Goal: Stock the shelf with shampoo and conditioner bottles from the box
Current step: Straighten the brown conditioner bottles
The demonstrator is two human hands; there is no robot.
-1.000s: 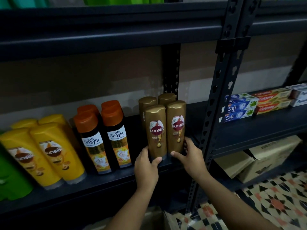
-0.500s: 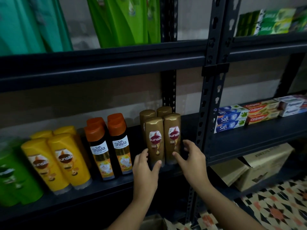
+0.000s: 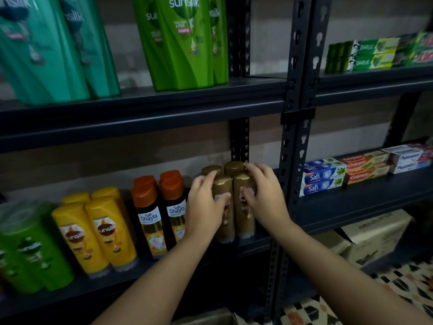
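Observation:
Several gold Sunsilk bottles (image 3: 225, 221) stand in a tight cluster on the dark middle shelf (image 3: 339, 207), just left of the upright post (image 3: 291, 146). My left hand (image 3: 205, 205) wraps the upper part of the front-left gold bottle, thumb on its label. My right hand (image 3: 266, 195) curls over the front-right gold bottle (image 3: 244, 221), with its fingertips on the rear cap behind it. A cardboard box edge (image 3: 208, 318) shows at the bottom of the view.
Left of the gold cluster stand black Safi Shayla bottles (image 3: 150, 216), yellow Sunsilk bottles (image 3: 103, 233) and green bottles (image 3: 30, 252). Large green (image 3: 185, 43) and teal bottles (image 3: 44, 50) fill the upper shelf. Toothpaste boxes (image 3: 322, 178) lie right of the post, cartons (image 3: 375, 233) below.
Both hands rose from the bottles' bases to their upper halves and now close round them. The view tilted upward, revealing the upper shelf.

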